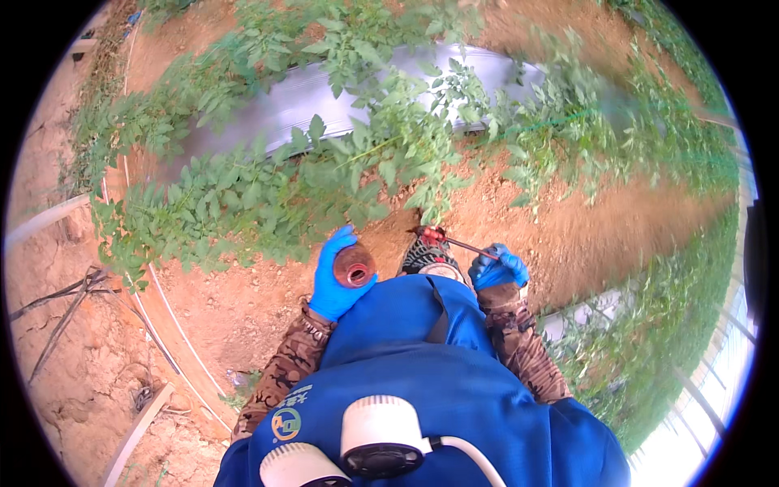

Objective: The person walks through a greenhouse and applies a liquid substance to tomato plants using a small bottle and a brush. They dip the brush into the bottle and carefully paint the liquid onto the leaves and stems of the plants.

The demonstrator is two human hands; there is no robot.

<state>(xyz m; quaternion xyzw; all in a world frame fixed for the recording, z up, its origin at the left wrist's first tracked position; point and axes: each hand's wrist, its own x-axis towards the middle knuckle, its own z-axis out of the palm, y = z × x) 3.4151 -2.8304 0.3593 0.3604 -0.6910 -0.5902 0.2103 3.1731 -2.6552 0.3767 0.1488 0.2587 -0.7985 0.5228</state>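
My left hand (333, 274), in a blue glove, is wrapped around a reddish-brown bottle (355, 266) whose open round mouth faces up at me. To the right, my right hand (500, 266), also gloved in blue, grips one end of a thin dark stick (468, 246). Its other end points left, where a reddish tip (431, 233) shows over my patterned shoe (429, 255); whether bristles are there I cannot tell. The bottle and the stick are apart. Just beyond both hands, leafy plants that look like tomato plants (401, 122) stand in a row.
Silvery plastic mulch film (310, 103) covers the bed behind the nearest leaves. Bare brown soil (596, 243) runs between the rows. At left lie pale hoses (182, 332) and dark sticks (61, 322). Two white round devices (380, 432) hang over my blue apron (475, 389).
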